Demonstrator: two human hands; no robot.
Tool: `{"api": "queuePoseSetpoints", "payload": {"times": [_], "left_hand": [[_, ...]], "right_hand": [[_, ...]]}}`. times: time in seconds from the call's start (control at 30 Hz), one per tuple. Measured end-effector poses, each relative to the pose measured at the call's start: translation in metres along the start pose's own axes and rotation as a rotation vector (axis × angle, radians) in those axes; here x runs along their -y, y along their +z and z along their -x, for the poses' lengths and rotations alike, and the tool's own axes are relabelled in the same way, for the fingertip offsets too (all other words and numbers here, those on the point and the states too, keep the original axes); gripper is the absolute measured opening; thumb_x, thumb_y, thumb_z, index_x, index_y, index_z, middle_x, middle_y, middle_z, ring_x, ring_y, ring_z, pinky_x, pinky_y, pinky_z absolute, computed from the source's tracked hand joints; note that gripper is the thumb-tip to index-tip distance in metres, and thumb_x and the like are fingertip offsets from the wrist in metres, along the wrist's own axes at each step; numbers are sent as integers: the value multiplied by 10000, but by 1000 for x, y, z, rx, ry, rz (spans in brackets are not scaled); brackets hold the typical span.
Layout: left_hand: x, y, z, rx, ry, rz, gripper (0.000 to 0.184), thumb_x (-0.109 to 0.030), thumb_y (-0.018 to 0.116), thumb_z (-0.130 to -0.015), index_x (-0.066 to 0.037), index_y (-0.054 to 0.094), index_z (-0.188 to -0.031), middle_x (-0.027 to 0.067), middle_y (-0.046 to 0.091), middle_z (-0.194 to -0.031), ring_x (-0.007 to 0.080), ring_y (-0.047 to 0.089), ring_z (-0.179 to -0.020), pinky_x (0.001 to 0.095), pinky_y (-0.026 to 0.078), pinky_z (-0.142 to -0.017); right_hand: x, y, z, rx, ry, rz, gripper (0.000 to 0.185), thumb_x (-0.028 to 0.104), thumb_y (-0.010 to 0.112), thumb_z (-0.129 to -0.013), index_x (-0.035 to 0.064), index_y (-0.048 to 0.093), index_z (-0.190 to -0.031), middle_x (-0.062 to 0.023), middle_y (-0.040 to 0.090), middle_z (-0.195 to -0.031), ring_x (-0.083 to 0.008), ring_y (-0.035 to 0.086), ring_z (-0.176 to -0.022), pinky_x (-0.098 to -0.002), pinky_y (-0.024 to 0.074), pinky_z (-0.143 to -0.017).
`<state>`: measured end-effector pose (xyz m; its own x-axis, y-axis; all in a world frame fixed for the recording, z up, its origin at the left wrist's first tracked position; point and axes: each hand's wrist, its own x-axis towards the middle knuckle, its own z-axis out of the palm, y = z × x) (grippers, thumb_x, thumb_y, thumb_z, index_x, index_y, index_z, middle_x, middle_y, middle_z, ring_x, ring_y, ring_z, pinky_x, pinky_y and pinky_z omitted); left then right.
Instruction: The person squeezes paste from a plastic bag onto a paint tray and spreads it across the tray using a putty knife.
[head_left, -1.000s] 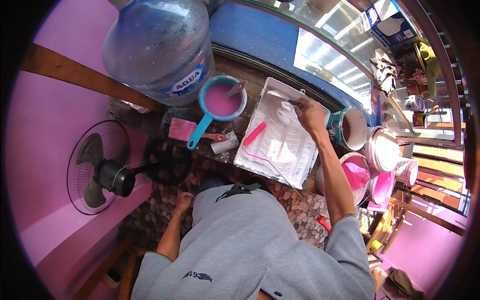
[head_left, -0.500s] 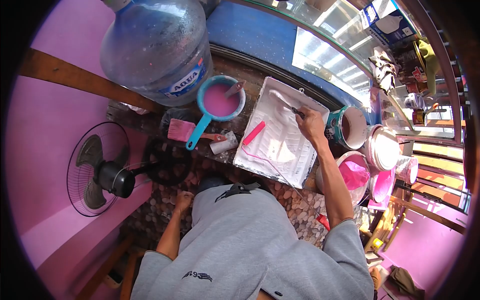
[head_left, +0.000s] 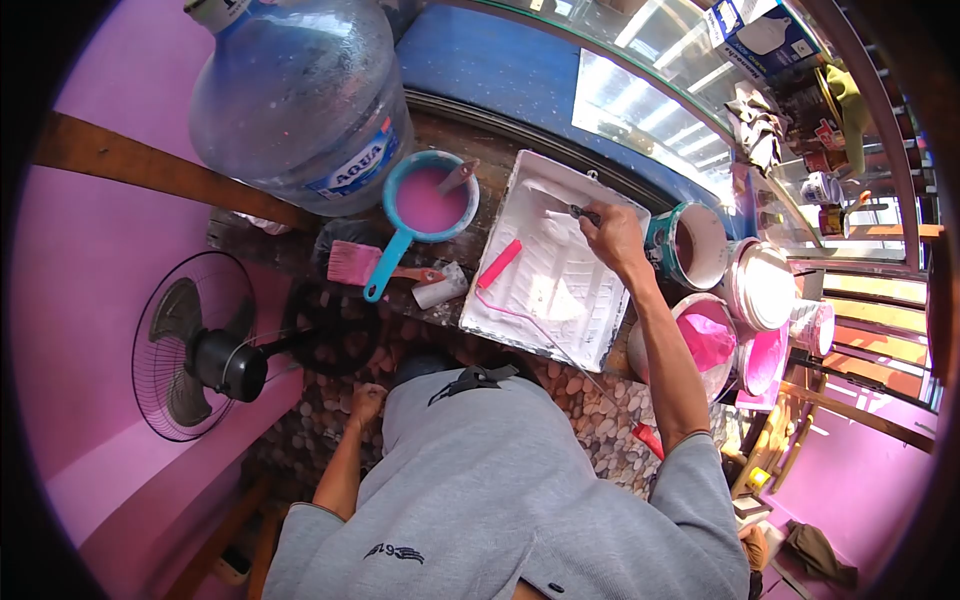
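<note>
My right hand (head_left: 612, 236) is closed on the dark handle of a tool (head_left: 580, 212), whose far end lies in white paint at the upper part of a white paint tray (head_left: 607, 335). A pink roller (head_left: 499, 264) on a thin wire frame rests in the tray's left side. Left of the tray, a blue dipper (head_left: 396, 246) holds pink paint and a stick-like handle. A pink-stained brush (head_left: 354, 263) and a white roller piece (head_left: 440, 287) lie below it. My left hand (head_left: 369, 402) hangs beside my leg, fingers curled, with nothing visible in them.
A large water bottle (head_left: 300, 100) stands at the upper left, and a black fan (head_left: 228, 362) below it. Several paint buckets (head_left: 758, 285) stand right of the tray. A glass case (head_left: 650, 95) runs behind the dark bench (head_left: 489, 160).
My right hand has shifted slightly with the tool over the white paint. The view has tilted a little, so the bench things appear moved left. My left hand stays by my leg.
</note>
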<state>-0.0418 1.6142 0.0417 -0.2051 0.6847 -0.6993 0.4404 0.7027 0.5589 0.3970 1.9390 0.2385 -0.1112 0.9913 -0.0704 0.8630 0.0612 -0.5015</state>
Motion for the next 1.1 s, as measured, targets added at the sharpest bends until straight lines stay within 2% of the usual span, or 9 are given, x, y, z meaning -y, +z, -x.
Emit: {"api": "queuePoseSetpoints", "payload": {"times": [0.07,0.13,0.47,0.53,0.67,0.73,0.87,0.93,1.1], "left_hand": [[-4,0,2,3,-10,1,178,-179,644,-799,-25,653,-888,58,654,-754,116,600,-624,262,487,-558],[-7,-3,5,19,-41,-79,274,-297,581,-853,-44,686,-869,136,678,-888,241,650,-872,342,488,-774],[-3,-3,9,18,-31,-129,282,-312,561,-871,-59,686,-881,135,677,-904,256,651,-884,350,488,-776],[0,-2,7,-8,36,-63,171,-185,639,-807,-26,655,-869,56,654,-741,119,606,-631,268,499,-577],[0,-1,4,-7,10,-51,168,-183,637,-805,-28,660,-866,57,655,-739,121,608,-629,270,499,-580],[7,0,0,-53,129,-61,161,-173,636,-799,-27,663,-860,57,655,-738,122,606,-621,267,496,-578],[-6,-4,-13,-21,127,-67,141,-158,632,-793,-32,667,-849,51,647,-728,109,595,-626,254,486,-573],[-37,-1,-14,42,-28,181,154,-175,629,-807,-41,666,-871,42,644,-748,101,588,-643,238,479,-576],[-139,7,-13,310,27,268,253,-261,636,-838,-38,642,-958,41,647,-844,102,586,-711,222,471,-607]], "right_hand": [[2,-3,-1,-67,-33,75,196,156,609,-747,28,663,-886,-209,640,-763,-386,625,-745,-457,494,-694],[-2,8,-6,-79,-67,126,193,159,613,-745,28,663,-879,-208,639,-758,-388,623,-739,-458,492,-688],[9,2,-1,-42,-54,91,156,159,590,-761,49,659,-848,-196,625,-718,-382,619,-731,-465,488,-668],[11,8,-1,-98,-137,169,160,150,570,-775,62,666,-868,-190,623,-732,-372,620,-735,-459,486,-663],[7,32,5,-97,-306,361,182,126,507,-810,89,668,-885,-178,607,-765,-340,619,-744,-442,481,-655],[6,31,10,-67,-301,352,184,119,499,-810,90,667,-881,-179,603,-766,-338,620,-738,-438,482,-657],[10,4,18,-48,-245,370,169,118,510,-807,84,658,-881,-166,590,-769,-331,617,-739,-427,482,-668],[14,-14,32,-68,-208,363,160,122,525,-804,80,655,-888,-163,587,-779,-328,615,-744,-426,482,-671],[3,-7,75,-44,-86,329,139,143,577,-802,77,637,-908,-159,566,-793,-330,606,-737,-425,478,-676]]}}
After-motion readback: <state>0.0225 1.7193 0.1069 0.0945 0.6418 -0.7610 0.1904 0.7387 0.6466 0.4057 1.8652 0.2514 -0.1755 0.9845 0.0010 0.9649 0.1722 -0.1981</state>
